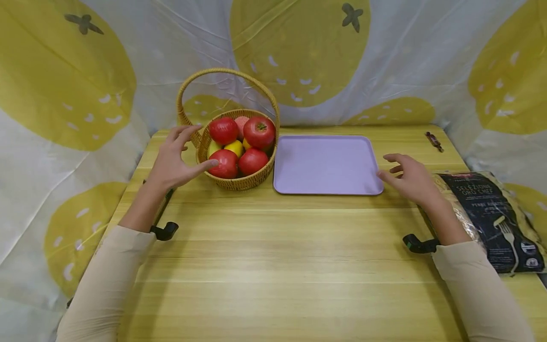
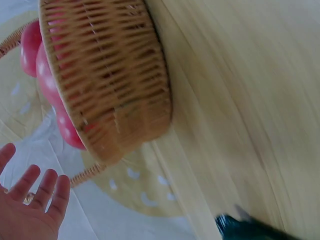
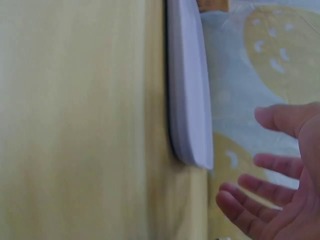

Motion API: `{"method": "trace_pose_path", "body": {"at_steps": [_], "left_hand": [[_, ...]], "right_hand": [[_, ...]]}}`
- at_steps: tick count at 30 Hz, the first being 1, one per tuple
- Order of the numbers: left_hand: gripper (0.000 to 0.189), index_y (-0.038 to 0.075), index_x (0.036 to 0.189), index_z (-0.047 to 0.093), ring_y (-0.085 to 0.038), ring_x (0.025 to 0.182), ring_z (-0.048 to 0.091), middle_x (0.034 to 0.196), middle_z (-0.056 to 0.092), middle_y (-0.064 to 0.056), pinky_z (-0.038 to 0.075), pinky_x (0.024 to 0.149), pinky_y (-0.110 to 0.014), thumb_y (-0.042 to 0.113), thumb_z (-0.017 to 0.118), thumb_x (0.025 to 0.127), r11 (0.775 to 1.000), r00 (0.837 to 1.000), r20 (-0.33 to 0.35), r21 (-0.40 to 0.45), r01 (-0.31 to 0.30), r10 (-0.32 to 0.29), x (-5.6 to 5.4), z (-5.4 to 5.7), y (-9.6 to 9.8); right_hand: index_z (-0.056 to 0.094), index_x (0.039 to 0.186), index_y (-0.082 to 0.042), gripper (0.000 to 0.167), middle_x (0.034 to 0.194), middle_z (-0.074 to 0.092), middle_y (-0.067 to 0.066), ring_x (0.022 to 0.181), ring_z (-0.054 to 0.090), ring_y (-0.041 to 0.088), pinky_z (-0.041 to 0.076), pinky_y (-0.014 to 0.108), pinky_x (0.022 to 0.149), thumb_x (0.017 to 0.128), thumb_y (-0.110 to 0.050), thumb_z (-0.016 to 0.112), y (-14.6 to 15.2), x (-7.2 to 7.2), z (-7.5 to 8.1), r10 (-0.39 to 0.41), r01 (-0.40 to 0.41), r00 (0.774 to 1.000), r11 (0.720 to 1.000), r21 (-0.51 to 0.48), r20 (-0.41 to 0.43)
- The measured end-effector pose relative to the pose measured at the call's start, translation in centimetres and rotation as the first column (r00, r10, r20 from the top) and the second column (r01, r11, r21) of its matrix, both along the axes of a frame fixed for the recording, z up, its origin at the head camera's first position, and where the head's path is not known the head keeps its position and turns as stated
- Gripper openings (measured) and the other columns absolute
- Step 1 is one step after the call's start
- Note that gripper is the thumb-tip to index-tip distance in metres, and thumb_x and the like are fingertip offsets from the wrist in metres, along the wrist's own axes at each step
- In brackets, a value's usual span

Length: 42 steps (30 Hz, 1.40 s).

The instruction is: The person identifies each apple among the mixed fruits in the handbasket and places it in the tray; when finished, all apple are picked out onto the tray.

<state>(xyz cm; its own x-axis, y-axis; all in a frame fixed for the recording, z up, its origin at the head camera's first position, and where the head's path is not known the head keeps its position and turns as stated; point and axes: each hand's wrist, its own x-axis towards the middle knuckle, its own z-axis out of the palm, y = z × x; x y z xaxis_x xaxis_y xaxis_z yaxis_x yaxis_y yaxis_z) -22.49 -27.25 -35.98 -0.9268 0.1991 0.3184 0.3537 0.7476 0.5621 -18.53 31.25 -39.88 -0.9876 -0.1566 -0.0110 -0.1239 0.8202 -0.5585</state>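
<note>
Soft, bright light spreads over my table [image 1: 273,228], leaving a pale sheen near me and blurry shadows beside my sleeves [image 1: 115,266]. The red fruit [image 1: 227,166] carries small glints. My wrist views are hazier and duller: wood grain [image 3: 75,125] smears, and my right hand [image 3: 302,202] looks dim.

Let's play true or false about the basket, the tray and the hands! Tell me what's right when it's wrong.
1. Red fruits sit in the basket. True.
2. The right hand is near the tray. True.
3. The tray is bright green. False: it is pale purple.
4. The left hand grips a red fruit. False: it is open and holds nothing.
5. The packet shows a printed fork. True.
</note>
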Motion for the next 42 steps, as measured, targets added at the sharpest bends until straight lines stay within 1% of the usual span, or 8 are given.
{"method": "trace_pose_path", "body": {"at_steps": [5,9,13,16,20,29,36,42], "left_hand": [[0.088,0.037,0.153,0.045,-0.039,0.119,0.055,0.151,0.045,-0.008,0.047,0.102,-0.060,0.050,0.087,0.077,0.999,1.000,0.006,0.048,0.009,-0.010,-0.7,-0.1,2.0],[0.091,0.030,0.153,0.047,-0.037,0.129,0.049,0.148,0.048,-0.009,0.044,0.105,-0.062,0.053,0.087,0.075,0.998,1.000,0.013,0.068,-0.002,0.001,-1.5,-0.2,3.3],[0.092,0.028,0.154,0.047,-0.035,0.122,0.050,0.146,0.050,-0.010,0.046,0.099,-0.058,0.056,0.086,0.075,0.997,1.000,0.022,0.079,-0.015,0.014,-2.1,-0.3,4.5],[0.094,0.029,0.154,0.046,-0.033,0.121,0.051,0.149,0.050,-0.009,0.048,0.098,-0.057,0.061,0.084,0.074,0.998,0.999,0.033,0.054,-0.029,0.027,-2.4,-0.3,5.4],[0.095,0.036,0.155,0.043,-0.032,0.135,0.047,0.156,0.044,-0.007,0.045,0.107,-0.062,0.067,0.081,0.074,1.000,0.998,0.063,0.011,-0.025,0.024,-2.8,-0.1,6.5],[0.096,0.035,0.156,0.043,-0.031,0.131,0.051,0.153,0.050,-0.009,0.046,0.107,-0.058,0.066,0.082,0.074,1.000,0.998,0.066,-0.006,0.003,-0.003,-3.3,0.0,7.7],[0.096,0.035,0.155,0.043,-0.030,0.135,0.050,0.153,0.052,-0.007,0.042,0.111,-0.057,0.070,0.079,0.074,1.000,0.997,0.078,-0.021,-0.003,0.004,-3.8,0.1,8.3],[0.097,0.032,0.156,0.043,-0.030,0.127,0.053,0.151,0.053,-0.007,0.046,0.108,-0.055,0.071,0.078,0.074,1.000,0.994,0.106,-0.023,0.001,0.002,-4.1,0.1,8.8]], "right_hand": [[0.046,0.151,-0.001,0.066,0.152,0.048,0.028,0.117,0.061,0.047,0.054,0.061,0.087,0.102,-0.042,0.061,-0.9,0.4,-1.7,-0.054,0.054,0.999,0.997,-0.054,0.000],[0.045,0.153,-0.002,0.068,0.153,0.044,0.029,0.120,0.058,0.047,0.052,0.060,0.088,0.102,-0.045,0.061,-1.4,0.4,-2.4,-0.090,0.093,0.996,0.992,-0.087,0.027],[0.044,0.154,-0.004,0.069,0.152,0.045,0.029,0.119,0.057,0.043,0.051,0.052,0.086,0.102,-0.045,0.061,-1.8,0.4,-3.1,-0.111,0.118,0.991,0.988,-0.103,0.072],[0.046,0.153,-0.003,0.064,0.144,0.051,0.029,0.109,0.057,0.038,0.047,0.043,0.080,0.102,-0.040,0.062,-2.0,0.3,-3.6,-0.113,0.119,0.992,0.987,-0.104,0.064],[0.051,0.148,-0.001,0.055,0.138,0.054,0.029,0.096,0.055,0.034,0.043,0.038,0.074,0.103,-0.031,0.062,-2.1,0.0,-4.1,-0.129,0.130,0.991,0.986,-0.100,0.024],[0.056,0.142,0.004,0.049,0.124,0.054,0.025,0.096,0.048,0.033,0.037,0.041,0.079,0.104,-0.025,0.060,-2.3,-0.4,-4.8,-0.157,0.158,0.987,0.981,-0.116,0.016],[0.058,0.140,0.005,0.045,0.141,0.051,0.029,0.105,0.048,0.036,0.039,0.043,0.086,0.103,-0.021,0.060,-2.1,-0.4,-5.0,-0.161,0.162,0.987,0.980,-0.119,0.014],[0.059,0.140,0.006,0.043,0.149,0.048,0.030,0.109,0.049,0.037,0.041,0.046,0.090,0.102,-0.014,0.060,-2.0,-0.5,-5.3,-0.148,0.147,0.989,0.980,-0.136,0.002]]}}
